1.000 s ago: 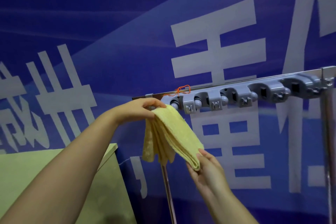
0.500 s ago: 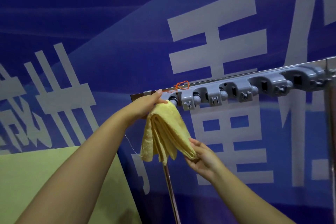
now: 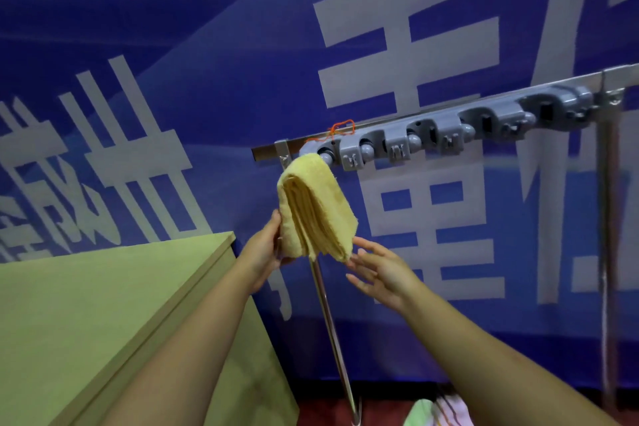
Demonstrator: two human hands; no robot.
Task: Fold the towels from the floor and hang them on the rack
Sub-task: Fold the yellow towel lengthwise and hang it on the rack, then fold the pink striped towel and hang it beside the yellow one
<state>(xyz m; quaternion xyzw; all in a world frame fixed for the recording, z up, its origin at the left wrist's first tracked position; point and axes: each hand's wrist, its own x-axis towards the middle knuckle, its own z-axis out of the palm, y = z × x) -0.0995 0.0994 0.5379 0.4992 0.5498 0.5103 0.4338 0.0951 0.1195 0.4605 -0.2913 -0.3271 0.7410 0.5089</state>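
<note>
A folded yellow towel (image 3: 316,206) hangs from the left end of the grey rack (image 3: 446,128), draped over its leftmost clip. My left hand (image 3: 264,247) lies against the towel's lower left side, thumb along its edge. My right hand (image 3: 378,270) is spread with straight fingers just below and right of the towel's bottom corner, fingertips at or near the cloth. More towels, green (image 3: 420,413) and pink-striped (image 3: 453,408), lie on the floor at the bottom edge.
The rack stands on two metal poles, one (image 3: 332,328) below the towel and one (image 3: 607,252) at the right. A beige cabinet (image 3: 103,304) fills the lower left. A blue banner wall with white characters (image 3: 401,28) is close behind.
My left hand has dropped from the rack's top to the towel's lower left side. The towel now hangs on the rack's end. My right hand has let go and opened below it.
</note>
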